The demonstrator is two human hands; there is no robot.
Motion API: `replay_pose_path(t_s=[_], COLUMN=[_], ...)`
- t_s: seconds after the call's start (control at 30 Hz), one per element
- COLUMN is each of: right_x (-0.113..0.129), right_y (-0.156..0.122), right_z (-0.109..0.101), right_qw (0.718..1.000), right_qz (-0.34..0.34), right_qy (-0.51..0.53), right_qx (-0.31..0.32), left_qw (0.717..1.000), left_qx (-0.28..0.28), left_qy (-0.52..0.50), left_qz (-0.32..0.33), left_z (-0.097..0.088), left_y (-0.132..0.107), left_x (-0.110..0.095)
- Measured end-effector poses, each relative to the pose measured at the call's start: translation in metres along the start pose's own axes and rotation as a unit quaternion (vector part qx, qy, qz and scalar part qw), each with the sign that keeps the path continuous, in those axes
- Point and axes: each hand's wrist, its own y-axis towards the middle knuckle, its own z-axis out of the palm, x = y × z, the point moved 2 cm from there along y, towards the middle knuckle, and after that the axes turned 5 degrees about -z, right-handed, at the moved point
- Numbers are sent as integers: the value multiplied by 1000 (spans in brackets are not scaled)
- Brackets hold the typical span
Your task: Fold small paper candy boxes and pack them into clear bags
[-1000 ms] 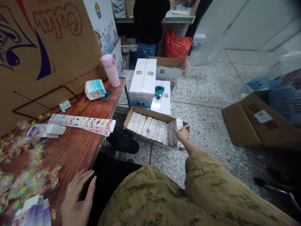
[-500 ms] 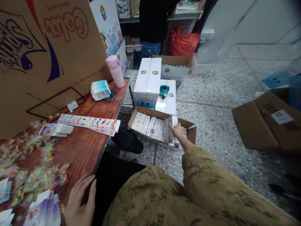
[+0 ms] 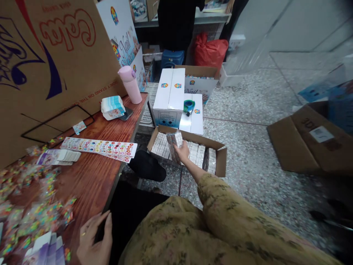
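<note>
An open cardboard box (image 3: pixel 220 162) on the floor holds rows of small white packs. My right hand (image 3: pixel 182 151) reaches down over it and grips a clear-wrapped bundle of small packs (image 3: pixel 175 141), lifted above the rows. My left hand (image 3: pixel 93 241) rests on the near edge of the wooden table (image 3: pixel 95 176), fingers spread and flat, holding nothing. Beside it lie flat purple cartons (image 3: pixel 45 252) and several colourful sticker packets (image 3: pixel 35 217).
A long sticker sheet (image 3: pixel 99 147), a pink bottle (image 3: pixel 130 84) and a tissue pack (image 3: pixel 111 106) are on the table. White boxes (image 3: pixel 169 95) with a green tape dispenser (image 3: pixel 188 106) stand behind the open box. A flattened carton (image 3: pixel 311 143) lies right. A person stands at the back.
My right hand has moved left across the open box and lifted a wrapped bundle of packs out of the rows. The left hand has stayed on the table edge.
</note>
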Motion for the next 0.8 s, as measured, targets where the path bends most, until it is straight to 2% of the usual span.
replay_pose_path(t_s=[0.2,0.3,0.6,0.8], right_x=[41,52,37,42], right_y=[17,23,30,26], right_z=[26,37,42,67], right_qw=[999,998,994,995], right_qz=[43,56,100,58], right_qy=[13,13,-12,-25], right_qx=[8,15,46,79], left_qw=[1000,1000,1000,999], left_qx=[-3,0,9,15], left_qy=[5,2,-17,-4], left_qz=[-9,-16,-11,-30], left_z=[-1,-1,-1,-3], left_y=[1,0,0,1], left_x=[0,2,8,5])
